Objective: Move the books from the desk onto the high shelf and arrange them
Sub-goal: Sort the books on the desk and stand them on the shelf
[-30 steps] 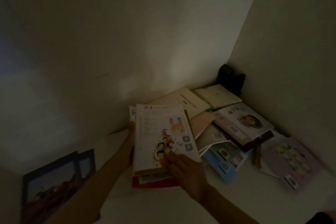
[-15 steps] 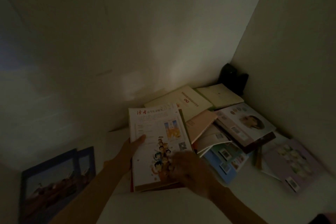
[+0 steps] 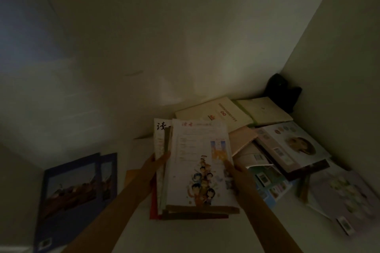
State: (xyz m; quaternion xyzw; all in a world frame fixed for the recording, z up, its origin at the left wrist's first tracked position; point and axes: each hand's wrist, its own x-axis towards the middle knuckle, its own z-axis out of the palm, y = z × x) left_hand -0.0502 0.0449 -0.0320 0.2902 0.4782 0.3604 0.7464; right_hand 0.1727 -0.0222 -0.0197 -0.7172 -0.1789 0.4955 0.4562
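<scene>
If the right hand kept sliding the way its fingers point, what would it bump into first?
The right hand points up-left across the top magazine of the stack; beyond it, probably the back wall, though depth is hard to judge here.

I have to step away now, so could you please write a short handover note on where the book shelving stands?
Left hand: holds the left edge of the stack of books.
Right hand: fingers on the stack's top cover at its right edge.
The stack lies flat on the shelf.
Done: many books are up here, but the loose books to the right lie scattered.
Left: square up the stack, then tidy the loose ones.
</scene>
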